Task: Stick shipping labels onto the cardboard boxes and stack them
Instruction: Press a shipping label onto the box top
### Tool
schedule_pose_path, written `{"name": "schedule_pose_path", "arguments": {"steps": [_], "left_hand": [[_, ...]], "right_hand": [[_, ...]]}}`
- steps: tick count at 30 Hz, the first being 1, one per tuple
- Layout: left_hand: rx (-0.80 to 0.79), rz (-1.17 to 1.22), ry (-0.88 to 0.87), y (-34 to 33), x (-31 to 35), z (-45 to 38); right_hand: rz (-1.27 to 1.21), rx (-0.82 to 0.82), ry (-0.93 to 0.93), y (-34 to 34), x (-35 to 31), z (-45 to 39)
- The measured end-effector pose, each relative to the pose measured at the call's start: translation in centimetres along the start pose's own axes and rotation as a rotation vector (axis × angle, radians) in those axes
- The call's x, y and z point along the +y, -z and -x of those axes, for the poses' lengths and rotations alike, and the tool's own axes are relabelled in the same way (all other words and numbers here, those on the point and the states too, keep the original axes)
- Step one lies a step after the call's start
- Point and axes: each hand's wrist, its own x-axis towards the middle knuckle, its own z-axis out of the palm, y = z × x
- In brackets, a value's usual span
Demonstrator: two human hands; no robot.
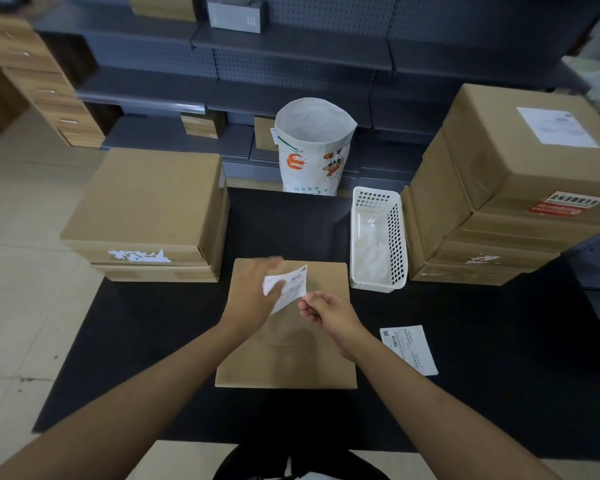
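cardboard box (288, 344) is laid flat at the middle of the black mat (153, 358), right in front of the person, so its broad top is open for sticking. a white label (290, 284) is held just above the far part of that top, apparently being peeled or lined up. the left hand (253, 296) is blurred, its thumb seems pressed on the label's left end; the right hand (329, 311) is pinching the near right corner between curled fingers, probably to separate backing from sticker. whether the label is touching the box yet cannot be told. a second label (409, 348) is left flat on the mat to the right of the box, within reach for later. plain boxes (146, 206) are stacked on the left, likely still unlabelled; a taller stack (513, 188) on the right carries a label on top, likely the finished pile. a white basket (378, 237) holding crumpled white sheets and an open paper sack (312, 150) are set behind, perhaps for peeled waste.
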Motion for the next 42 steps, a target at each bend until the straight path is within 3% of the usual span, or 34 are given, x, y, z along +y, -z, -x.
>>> {"name": "schedule_pose_path", "arguments": {"steps": [3, 7, 23, 31, 38, 42], "left_hand": [[-0.14, -0.049, -0.123, -0.8, 0.8, 0.8], [-0.082, -0.057, -0.116, -1.2, 1.0, 1.1], [-0.121, -0.09, -0.182, -0.7, 0.8, 1.9], [-0.128, -0.088, -0.151, -1.0, 0.8, 2.3], [-0.108, -0.048, -0.099, -1.1, 0.7, 2.5], [-0.125, -0.046, -0.114, -1.0, 0.7, 2.6]], "right_hand": [[0.058, 0.02, 0.042, -0.3, 0.0, -0.2], [0.112, 0.037, 0.106, -0.4, 0.2, -0.1], [0.496, 0.078, 0.355, -0.7, 1.2, 0.4], [0.431, 0.093, 0.301, -0.8, 1.6, 0.6], [0.168, 0.091, 0.195, -0.9, 1.7, 0.4], [0.148, 0.072, 0.184, -0.8, 1.8, 0.5]]}}
